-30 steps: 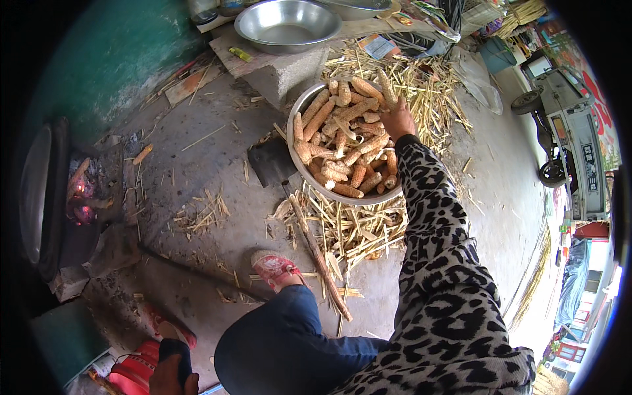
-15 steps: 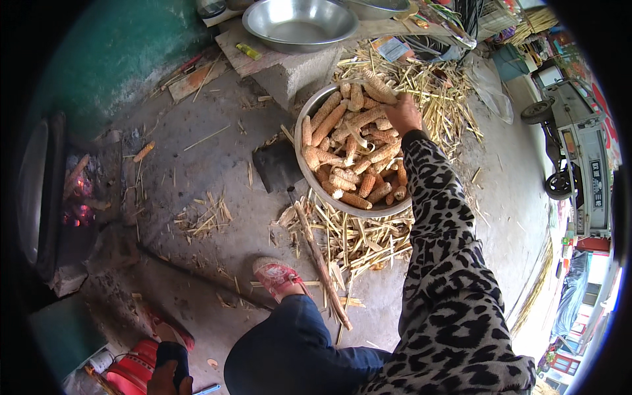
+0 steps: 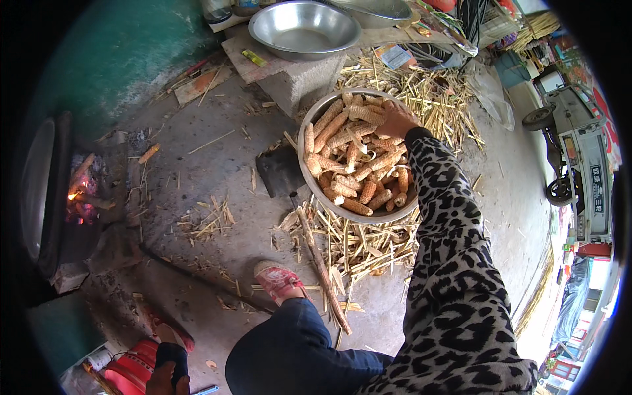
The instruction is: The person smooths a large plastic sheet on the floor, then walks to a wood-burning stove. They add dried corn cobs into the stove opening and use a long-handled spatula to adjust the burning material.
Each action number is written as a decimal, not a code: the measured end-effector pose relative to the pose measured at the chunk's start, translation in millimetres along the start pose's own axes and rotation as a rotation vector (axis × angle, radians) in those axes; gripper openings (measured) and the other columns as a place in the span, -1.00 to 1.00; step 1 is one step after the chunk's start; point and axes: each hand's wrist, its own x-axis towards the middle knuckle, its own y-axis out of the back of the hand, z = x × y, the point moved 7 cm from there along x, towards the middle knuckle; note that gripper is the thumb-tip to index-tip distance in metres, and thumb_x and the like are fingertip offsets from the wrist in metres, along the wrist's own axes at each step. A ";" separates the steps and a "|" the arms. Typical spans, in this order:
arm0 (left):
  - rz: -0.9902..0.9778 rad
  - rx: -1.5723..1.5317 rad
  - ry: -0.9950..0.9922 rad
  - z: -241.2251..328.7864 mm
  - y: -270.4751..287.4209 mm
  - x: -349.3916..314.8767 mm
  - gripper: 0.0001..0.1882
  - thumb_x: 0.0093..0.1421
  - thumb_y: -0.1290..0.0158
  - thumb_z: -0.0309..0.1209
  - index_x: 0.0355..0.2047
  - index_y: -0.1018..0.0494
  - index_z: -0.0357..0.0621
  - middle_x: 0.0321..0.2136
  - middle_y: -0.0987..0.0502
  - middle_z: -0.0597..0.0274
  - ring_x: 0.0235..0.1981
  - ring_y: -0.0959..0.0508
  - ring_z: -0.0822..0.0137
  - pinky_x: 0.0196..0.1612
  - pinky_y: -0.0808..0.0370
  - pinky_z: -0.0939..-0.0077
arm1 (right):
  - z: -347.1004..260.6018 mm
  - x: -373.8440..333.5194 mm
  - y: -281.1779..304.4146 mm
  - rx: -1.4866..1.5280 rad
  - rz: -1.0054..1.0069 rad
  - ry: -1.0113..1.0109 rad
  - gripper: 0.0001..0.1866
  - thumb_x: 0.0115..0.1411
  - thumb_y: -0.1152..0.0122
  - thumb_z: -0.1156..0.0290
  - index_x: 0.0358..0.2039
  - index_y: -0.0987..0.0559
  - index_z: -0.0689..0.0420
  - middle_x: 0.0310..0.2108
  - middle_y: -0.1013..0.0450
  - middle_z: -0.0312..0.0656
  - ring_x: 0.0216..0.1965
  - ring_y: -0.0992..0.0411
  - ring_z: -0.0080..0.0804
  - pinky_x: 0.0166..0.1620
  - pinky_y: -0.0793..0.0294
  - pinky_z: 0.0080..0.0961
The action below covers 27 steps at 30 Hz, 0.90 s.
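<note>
Since 1.0 s ago: right hand (image 3: pixel 393 122) shifted inward from the basin's right rim to above the cobs; a cob leaned upward beside it then. Flame in the fire (image 3: pixel 74 196) now larger and more orange.

Left hand (image 3: pixel 163 382): at the lower edge, beside the dark trouser leg; partly cut off, grip cannot be told. Red bag (image 3: pixel 131 367) just left of it.

Knee in blue trousers (image 3: pixel 299 349) mid-lower view. Beyond: red-and-white shoe (image 3: pixel 276 276) on the floor (image 3: pixel 204 164); stick (image 3: pixel 318 262) lying lengthwise just right of it; straw (image 3: pixel 378 245) scattered further right, reaching under the basin.

Basin (image 3: pixel 303 158): metal, round, on the floor, heaped with bare cobs (image 3: pixel 329 133), lying at many angles. Right hand over the upper right of the heap, fingers bent down, at a pale cob (image 3: pixel 366 114); whether it is gripped cannot be told. Black shovel blade (image 3: pixel 280 171) against or just beside the basin's left side.

Well left: fire with cobs in it, pot (image 3: pixel 38 187) beside it; one loose cob (image 3: pixel 149 153) on the floor nearby.

Beyond the basin: low surface (image 3: pixel 236 56) on a block (image 3: pixel 299 89), carrying a metal bowl (image 3: pixel 304 31) and yellow packet (image 3: pixel 254 58).

Far right: three-wheeled vehicle (image 3: pixel 588 168), tipped sideways by the lens.
</note>
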 end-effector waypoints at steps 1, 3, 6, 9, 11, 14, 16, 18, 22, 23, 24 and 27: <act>0.002 0.007 -0.002 2.1 0.9 -0.4 -0.54 0.26 -0.18 -0.27 0.05 -0.45 -0.35 -0.20 -0.59 -0.17 -0.17 -0.62 -0.10 -0.08 -0.57 0.13 | 0.2 -3.3 -4.1 0.006 0.009 0.002 0.05 0.03 -0.43 -0.03 0.46 -0.18 0.06 0.41 -0.16 0.11 0.44 -0.14 0.01 0.44 -0.18 -0.11; 0.006 0.031 -0.033 8.2 4.3 1.1 -0.53 0.27 -0.18 -0.25 0.06 -0.45 -0.35 -0.19 -0.59 -0.19 -0.17 -0.62 -0.14 -0.08 -0.57 0.09 | 4.2 -4.7 -2.9 -0.008 0.077 0.061 0.01 0.00 -0.50 -0.02 0.40 -0.25 0.06 0.37 -0.22 0.06 0.39 -0.20 0.01 0.39 -0.23 -0.09; 0.034 0.130 -0.118 21.2 9.2 0.2 -0.51 0.26 -0.20 -0.21 0.06 -0.46 -0.34 -0.17 -0.60 -0.21 -0.16 -0.60 -0.22 -0.08 -0.55 0.02 | 2.9 -18.7 -7.0 -0.119 0.294 0.213 -0.07 0.03 -0.48 -0.04 0.35 -0.30 0.01 0.22 -0.38 0.00 0.24 -0.36 0.01 0.22 -0.41 -0.04; 0.056 0.185 -0.069 20.5 12.7 -2.6 -0.51 0.25 -0.21 -0.10 0.04 -0.48 -0.17 -0.24 -0.59 0.02 -0.17 -0.61 -0.01 -0.10 -0.51 0.16 | -5.0 -36.9 -9.6 -0.168 0.462 0.339 -0.32 0.08 -0.42 0.11 0.22 -0.43 -0.10 -0.12 -0.51 -0.05 -0.09 -0.50 -0.01 -0.11 -0.53 0.00; 0.044 0.095 -0.071 22.2 16.4 -4.0 -0.53 0.28 -0.19 -0.10 0.02 -0.48 -0.20 -0.26 -0.58 -0.06 -0.20 -0.60 -0.09 -0.13 -0.51 0.10 | -24.0 -52.3 -6.2 -0.260 0.667 0.505 -0.53 0.09 -0.26 0.36 0.07 -0.49 0.00 -0.21 -0.52 -0.05 -0.16 -0.49 -0.02 -0.05 -0.45 -0.04; 0.068 0.153 -0.068 27.5 21.4 -5.3 -0.57 0.29 -0.18 -0.10 -0.01 -0.49 -0.15 -0.26 -0.59 0.02 -0.23 -0.61 -0.04 -0.15 -0.51 0.13 | -27.0 -61.9 -19.9 -0.243 0.474 0.440 -0.60 0.05 -0.25 0.45 -0.05 -0.49 0.09 -0.21 -0.52 -0.06 -0.12 -0.49 0.00 0.04 -0.42 -0.06; 0.074 0.161 -0.087 35.2 23.6 -5.7 -0.58 0.29 -0.17 -0.09 -0.01 -0.48 -0.12 -0.26 -0.59 0.06 -0.24 -0.61 -0.01 -0.15 -0.51 0.14 | -28.5 -74.6 -24.4 -0.246 0.442 0.409 -0.61 0.03 -0.29 0.44 -0.08 -0.47 0.11 -0.16 -0.52 -0.05 -0.05 -0.49 0.01 0.07 -0.43 -0.07; 0.061 0.198 -0.070 36.9 23.2 -6.9 -0.58 0.29 -0.17 -0.09 0.00 -0.47 -0.10 -0.26 -0.59 0.09 -0.24 -0.61 0.03 -0.15 -0.51 0.16 | -29.4 -83.3 -30.2 -0.200 0.379 0.351 -0.50 0.04 -0.35 0.41 0.03 -0.46 0.12 -0.07 -0.51 -0.04 0.03 -0.48 0.01 0.09 -0.46 -0.08; 0.065 0.229 -0.075 37.2 22.7 -9.3 -0.57 0.28 -0.18 -0.09 0.01 -0.46 -0.09 -0.27 -0.59 0.11 -0.25 -0.62 0.05 -0.15 -0.51 0.17 | -36.6 -87.9 -38.7 -0.145 0.359 0.342 -0.36 0.05 -0.41 0.38 0.17 -0.43 0.10 0.02 -0.49 -0.02 0.10 -0.46 0.00 0.10 -0.50 -0.07; 0.075 0.216 -0.085 37.9 23.0 -9.8 -0.57 0.28 -0.18 -0.09 0.01 -0.46 -0.09 -0.27 -0.59 0.11 -0.25 -0.62 0.05 -0.15 -0.51 0.17 | -38.1 -86.5 -40.8 -0.130 0.366 0.346 -0.34 0.05 -0.42 0.37 0.19 -0.42 0.09 0.03 -0.49 -0.02 0.10 -0.46 -0.01 0.10 -0.50 -0.07; 0.087 0.201 -0.093 38.4 23.2 -10.7 -0.57 0.27 -0.18 -0.09 0.01 -0.46 -0.09 -0.27 -0.59 0.11 -0.25 -0.62 0.06 -0.14 -0.51 0.18 | -40.5 -85.4 -43.7 -0.156 0.366 0.360 -0.34 0.05 -0.43 0.37 0.19 -0.42 0.09 0.03 -0.49 -0.03 0.09 -0.47 -0.01 0.09 -0.51 -0.08; 0.102 0.197 -0.092 40.5 23.4 -13.7 -0.57 0.27 -0.19 -0.09 0.00 -0.47 -0.09 -0.27 -0.59 0.12 -0.23 -0.61 0.06 -0.13 -0.51 0.19 | -42.8 -81.6 -51.2 -0.179 0.325 0.341 -0.32 0.06 -0.44 0.35 0.21 -0.41 0.07 0.03 -0.50 -0.05 0.07 -0.49 -0.03 0.07 -0.53 -0.10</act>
